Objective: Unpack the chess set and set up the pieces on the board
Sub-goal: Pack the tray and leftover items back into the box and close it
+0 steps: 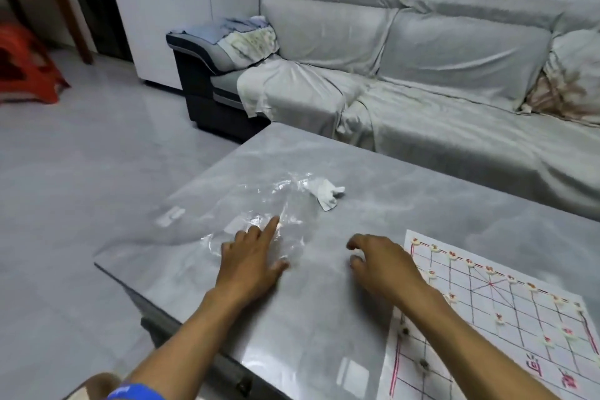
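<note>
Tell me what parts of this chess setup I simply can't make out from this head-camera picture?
- Board: its right and near parts run off the frame's edges.
- Pieces: their characters are too small and blurred to read.
- Right hand: curled fingertips face away, contents unseen.
- Plastic bag: outline lost in glare; left hand covers part.

Grey marble-pattern table (373, 237) carries all items. Clear plastic bag (259, 204) lies flat on it, directly under and beyond the left hand (251, 256), whose straight fingers press on the film. White paper scrap (328, 195) lies at the bag's far end, beyond both hands. Paper xiangqi board (506, 328) lies flat just right of the right hand (380, 260), with round pieces (453, 255) set on its lines.
</note>
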The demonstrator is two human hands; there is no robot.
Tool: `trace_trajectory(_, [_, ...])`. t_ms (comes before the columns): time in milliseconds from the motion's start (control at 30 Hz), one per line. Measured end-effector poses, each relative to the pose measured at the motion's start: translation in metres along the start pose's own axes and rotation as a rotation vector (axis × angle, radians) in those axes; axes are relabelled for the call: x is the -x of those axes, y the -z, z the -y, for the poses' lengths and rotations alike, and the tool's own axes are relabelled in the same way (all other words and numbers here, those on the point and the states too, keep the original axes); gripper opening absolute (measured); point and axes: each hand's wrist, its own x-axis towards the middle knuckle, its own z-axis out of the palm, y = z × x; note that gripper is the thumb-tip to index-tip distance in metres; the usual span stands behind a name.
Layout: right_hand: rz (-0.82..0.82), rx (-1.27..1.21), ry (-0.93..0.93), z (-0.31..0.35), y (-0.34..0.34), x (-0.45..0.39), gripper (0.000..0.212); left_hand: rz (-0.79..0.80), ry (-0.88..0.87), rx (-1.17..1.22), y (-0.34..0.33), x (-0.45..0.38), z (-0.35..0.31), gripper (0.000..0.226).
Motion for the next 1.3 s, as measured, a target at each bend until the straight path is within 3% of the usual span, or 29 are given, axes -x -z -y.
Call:
trace_trajectory(100, [-0.077,-0.085,-0.076,0.014,-0.016,-0.041,0.061,-0.176,0.025,0.253,0.001,-0.013,0.018,0.029])
trace_trajectory(167, [-0.143,-0.162,-0.098,0.020,-0.024,-0.070,0.072,-0.230,0.118,0.635,0.010,-0.018,0.021,0.023])
trace_trajectory(233, [-0.154,-0.177,-0.106,0.023,-0.032,-0.099,0.075,-0.232,0.278,1.196,0.028,-0.024,0.019,0.027])
trace_trajectory(300, [-0.111,-0.058,-0.121,0.020,-0.042,-0.122,0.063,-0.170,0.402,1.659,0.044,-0.026,0.015,0.034])
trace_trajectory(400, [-0.225,0.011,-0.115,0.020,-0.056,-0.134,0.027,-0.152,0.457,1.897,0.054,-0.029,0.020,0.037])
trace_trajectory(500, [-0.304,-0.145,-0.135,0.023,-0.062,-0.126,0.016,-0.174,0.526,1.954,0.058,-0.030,0.021,0.039])
trace_trajectory(567, [-0.373,-0.424,-0.128,0.029,-0.059,-0.111,0.013,-0.164,0.562,1.880,0.057,-0.028,0.020,0.043])
trace_trajectory(633, [-0.527,-0.718,-0.038,0.046,-0.048,-0.088,0.008,-0.133,0.564,1.763,0.052,-0.026,0.020,0.048])
trace_trajectory(700, [-0.623,-0.770,0.112,0.068,-0.036,-0.066,0.004,-0.102,0.537,1.664,0.050,-0.022,0.018,0.057])
trace_trajectory(767, [-0.570,-0.760,0.206,0.084,-0.030,-0.051,0.002,-0.083,0.509,1.643,0.050,-0.016,0.011,0.064])
trace_trajectory(833, [-0.402,-0.751,0.205,0.095,-0.030,-0.041,0.001,-0.014,0.467,1.673,0.055,-0.005,0.000,0.067])
trace_trajectory(900, [-0.279,-0.719,0.187,0.097,-0.028,-0.030,0.005,0.144,0.368,1.762,0.065,0.011,-0.008,0.059])
trace_trajectory(1000, [-0.247,-0.830,0.213,0.097,-0.014,-0.006,0.009,0.294,0.292,1.930,0.084,0.032,-0.006,0.043])
trace_trajectory(1133, [-0.171,-1.003,0.290,0.117,0.014,0.030,0.018,0.216,0.249,1.967,0.096,0.057,-0.009,0.021])
trace_trajectory(1233, [-0.166,-0.855,0.317,0.136,0.021,0.047,0.014,0.156,0.210,1.980,0.101,0.082,-0.002,0.050])
trace_trajectory(1300, [-0.200,-0.672,0.336,0.149,0.026,0.062,0.017,0.101,0.222,1.943,0.108,0.106,0.008,0.049])
